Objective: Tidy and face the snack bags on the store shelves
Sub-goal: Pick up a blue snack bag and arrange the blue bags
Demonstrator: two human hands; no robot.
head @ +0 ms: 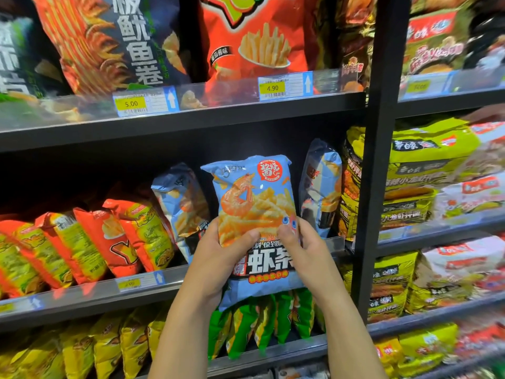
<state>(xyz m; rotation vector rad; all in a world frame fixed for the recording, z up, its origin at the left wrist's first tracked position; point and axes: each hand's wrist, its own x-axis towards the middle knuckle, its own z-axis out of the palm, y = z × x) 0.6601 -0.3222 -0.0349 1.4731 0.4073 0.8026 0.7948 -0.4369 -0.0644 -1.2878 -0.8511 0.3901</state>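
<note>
Left fingers: the fingers (243,237) of the left hand (218,261) are curled around the left edge of the blue shrimp-stick bag (257,198). The thumb lies across its front and the other fingers are hidden behind it.
Right fingers: the fingers (285,233) of the right hand (310,253) clamp the right edge in the same way, thumb on the front and the rest behind.
Bag position: it is held upright with the print facing outward, in front of the middle shelf (82,299). It is not yet standing on the shelf, and its lower edge hangs below the shelf front, over the green bags (246,324).
Neighbours: two more blue bags, a left one (181,198) and a right one (321,184), stand turned sideways on either side of the gap.
Risk, catching: the bottom of the bag probably must be lifted over the clear front rail (334,243). If it goes in too low, it may snag and fold.
Risk, knocking: the gap looks narrow, so a wide push could tip the turned neighbours, or the leaning red and yellow bags (114,239) further left.
Risk, crushing: both thumbs press on the filled middle of the bag, and a hard squeeze may break the sticks inside.
Risk, slipping: the film looks glossy, so a loose hold could let the bag drop to the lower shelf.
</note>
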